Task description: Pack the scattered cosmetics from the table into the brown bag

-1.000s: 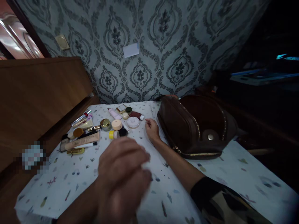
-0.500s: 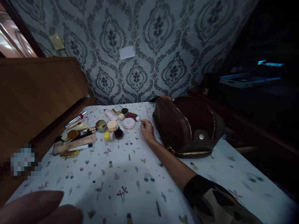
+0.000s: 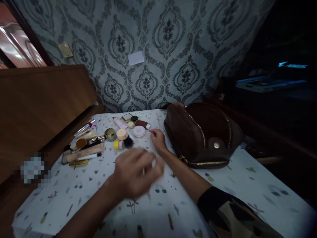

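My left hand (image 3: 137,172) hangs in the air above the near middle of the table. Its fingers are bent and smeared by motion, so whether they hold anything cannot be made out. Resting on the cloth is my right hand (image 3: 158,138), loosely closed with curled fingers and nothing visible in them. Just left of it lie a round pale compact (image 3: 139,132) and a dark red tube (image 3: 141,124) with a white cap. On its right stands a brown leather bag (image 3: 178,132) with gold zips. A beige-lidded jar (image 3: 122,134) sits beyond the left hand.
Several cosmetics spread over the left of the table, among them a beige tube (image 3: 86,152), a gold-lidded jar (image 3: 110,134) and a pink tube (image 3: 120,123). A printed cloth (image 3: 81,205) covers the table. A wooden panel (image 3: 44,99) borders the left; patterned wallpaper (image 3: 158,79) rises behind.
My left hand has come up from the lower left corner to the middle, over the cloth. The right hand stays beside the bag. The view has shifted slightly.
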A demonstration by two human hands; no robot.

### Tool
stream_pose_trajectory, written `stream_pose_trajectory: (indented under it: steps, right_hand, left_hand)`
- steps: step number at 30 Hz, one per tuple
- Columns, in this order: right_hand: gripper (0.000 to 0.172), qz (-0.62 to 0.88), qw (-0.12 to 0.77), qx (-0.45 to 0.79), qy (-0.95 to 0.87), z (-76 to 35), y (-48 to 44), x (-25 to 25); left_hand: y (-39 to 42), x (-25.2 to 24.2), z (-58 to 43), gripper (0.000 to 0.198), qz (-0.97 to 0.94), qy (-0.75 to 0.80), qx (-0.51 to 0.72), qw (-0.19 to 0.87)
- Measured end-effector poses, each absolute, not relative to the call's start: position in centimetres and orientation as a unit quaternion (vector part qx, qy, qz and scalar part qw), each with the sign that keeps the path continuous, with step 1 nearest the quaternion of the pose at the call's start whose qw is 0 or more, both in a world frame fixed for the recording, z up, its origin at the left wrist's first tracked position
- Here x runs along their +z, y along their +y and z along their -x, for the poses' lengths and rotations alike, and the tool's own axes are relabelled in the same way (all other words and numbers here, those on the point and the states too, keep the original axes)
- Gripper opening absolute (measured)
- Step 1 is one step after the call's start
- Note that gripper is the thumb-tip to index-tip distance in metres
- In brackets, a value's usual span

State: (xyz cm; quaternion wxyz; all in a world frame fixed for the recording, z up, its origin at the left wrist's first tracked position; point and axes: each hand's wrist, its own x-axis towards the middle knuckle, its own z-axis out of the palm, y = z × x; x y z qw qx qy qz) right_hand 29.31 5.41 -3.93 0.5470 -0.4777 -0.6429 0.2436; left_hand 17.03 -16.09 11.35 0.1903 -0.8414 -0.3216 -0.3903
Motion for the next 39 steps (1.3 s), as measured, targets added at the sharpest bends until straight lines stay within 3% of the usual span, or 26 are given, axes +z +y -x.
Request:
stream_pose_trajectory:
  steps: [5, 8, 17, 30, 39]
  right_hand:
    - [0.027, 0.463, 0.542, 0.258, -0.652, -29.1, 5.0, -3.5]
    - [0.031, 0.455, 0.539, 0.266, -0.657, -29.0, 4.9, -3.3]
    - [0.039, 0.452, 0.524, 0.278, -0.666, -28.9, 4.7, -3.3]
    - [0.034, 0.456, 0.533, 0.258, -0.665, -28.8, 5.1, -3.7]
    - [0.032, 0.465, 0.536, 0.247, -0.66, -29.0, 5.1, -3.5]
  left_hand:
    - [-5.4, 7.9, -15.6, 0.031, 0.772, -0.59, -0.183, 0.152]
    - [-2.5, 5.4, -14.4, 0.038, 0.736, -0.649, -0.132, 0.142]
    - [-1.1, 3.1, -14.8, 0.05, 0.736, -0.653, -0.119, 0.135]
    - [-1.6, 4.1, -15.2, 0.029, 0.711, -0.672, -0.162, 0.126]
    - [-2.1, 4.0, -14.6, 0.036, 0.696, -0.687, -0.167, 0.123]
